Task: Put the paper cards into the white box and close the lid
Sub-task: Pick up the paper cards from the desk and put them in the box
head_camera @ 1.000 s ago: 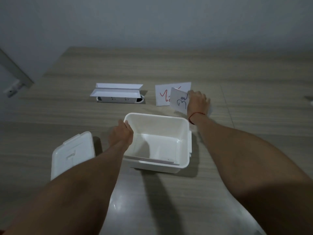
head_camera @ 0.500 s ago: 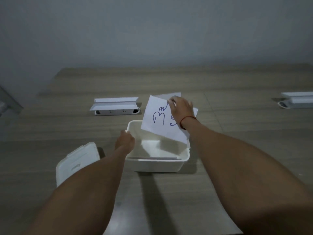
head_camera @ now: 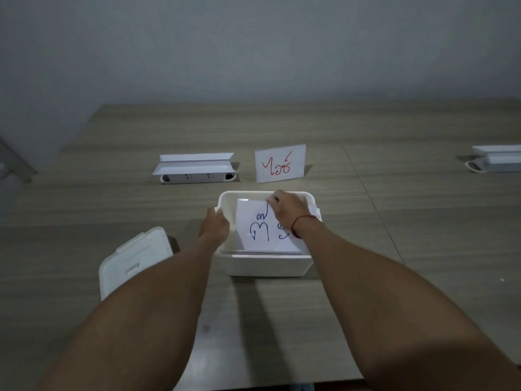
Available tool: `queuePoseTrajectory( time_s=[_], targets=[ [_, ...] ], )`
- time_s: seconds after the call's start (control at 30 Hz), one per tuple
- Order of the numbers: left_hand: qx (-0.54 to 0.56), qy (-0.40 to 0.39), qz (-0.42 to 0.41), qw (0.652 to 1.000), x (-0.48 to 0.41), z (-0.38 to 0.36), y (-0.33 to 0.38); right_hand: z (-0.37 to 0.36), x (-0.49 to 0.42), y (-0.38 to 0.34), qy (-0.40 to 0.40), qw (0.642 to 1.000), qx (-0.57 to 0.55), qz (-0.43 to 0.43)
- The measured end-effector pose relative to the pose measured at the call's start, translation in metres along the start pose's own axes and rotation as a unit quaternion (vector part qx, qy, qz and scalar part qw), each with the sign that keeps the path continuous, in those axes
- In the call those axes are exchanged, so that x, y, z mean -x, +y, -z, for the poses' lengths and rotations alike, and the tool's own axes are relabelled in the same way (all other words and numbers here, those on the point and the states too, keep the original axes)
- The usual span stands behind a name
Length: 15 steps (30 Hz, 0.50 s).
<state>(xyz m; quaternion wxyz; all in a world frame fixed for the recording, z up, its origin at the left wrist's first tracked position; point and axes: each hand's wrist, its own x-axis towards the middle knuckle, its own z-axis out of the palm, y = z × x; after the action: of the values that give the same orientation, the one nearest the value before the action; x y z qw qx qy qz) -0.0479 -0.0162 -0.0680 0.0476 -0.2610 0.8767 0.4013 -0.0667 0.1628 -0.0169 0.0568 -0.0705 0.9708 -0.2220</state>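
The open white box [head_camera: 265, 265] stands on the table in front of me. My left hand [head_camera: 215, 225] grips its left rim. My right hand [head_camera: 287, 207] is inside the box opening, holding a paper card with blue writing [head_camera: 260, 231] that lies tilted within the box. A second paper card with red writing [head_camera: 280, 163] lies on the table just behind the box. The white lid [head_camera: 132, 259] rests on the table to the left of the box, partly hidden by my left forearm.
A white power strip box with raised flaps [head_camera: 196, 169] sits behind the box to the left. Another like it [head_camera: 496, 162] is at the far right edge. The wooden table [head_camera: 423, 235] ends at a grey wall behind.
My right hand lifted the blue-written card off the table, carried it toward me and lowered it into the box. The red-written card behind is now uncovered. My left hand stayed on the rim.
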Motion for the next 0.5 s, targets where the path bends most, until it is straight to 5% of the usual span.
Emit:
queuePoseTrajectory(
  time_s=[0.23,0.5],
  targets=[
    [-0.005,-0.004,0.016,1.0,-0.001,0.002,0.002,-0.01,0.009,-0.001,-0.232,0.969,-0.063,-0.056],
    [-0.067,0.049,-0.041,0.996,-0.026,-0.008,0.01,0.03,-0.05,0.003,-0.027,0.998,-0.038,-0.038]
  ],
)
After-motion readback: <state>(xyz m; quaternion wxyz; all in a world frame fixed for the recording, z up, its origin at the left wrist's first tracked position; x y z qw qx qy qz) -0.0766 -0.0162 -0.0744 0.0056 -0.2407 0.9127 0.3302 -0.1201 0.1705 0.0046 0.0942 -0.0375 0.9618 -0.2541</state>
